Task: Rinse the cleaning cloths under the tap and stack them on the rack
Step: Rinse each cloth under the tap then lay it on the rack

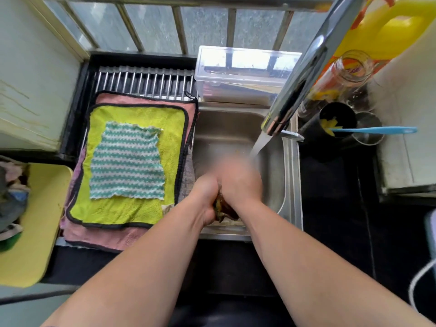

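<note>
Cloth: dark wad (224, 210), bunched, at the sink's (291, 175) near edge, between both palms.
Left hand (205, 199): fingers curled round the wad from the left.
Right hand (238, 182): motion-blurred, clasped over the wad's top; single fingers unreadable.
Axis: the visible strip of wad runs near-to-far along the gap between the palms; which end is which, cannot tell.
Tap (304, 67): slants in from the sink's far right corner, spout above the basin; water (259, 143) falls just beyond the right hand.
Rack (144, 81): touching the sink's left edge. Striped cloth (127, 164) lies flat on a yellow cloth (118, 211), that on a pink cloth (106, 237); long sides run near-to-far, far bars bare.
Behind sink: clear box (240, 74) along the far edge.
Right of sink: cup (337, 119) holding a blue tool (377, 130), jar (346, 69), yellow jug (389, 31).
Far left: yellow tray (40, 220) with crumpled rags.
Surface: black counter (330, 185); barred window (179, 27) beyond.
</note>
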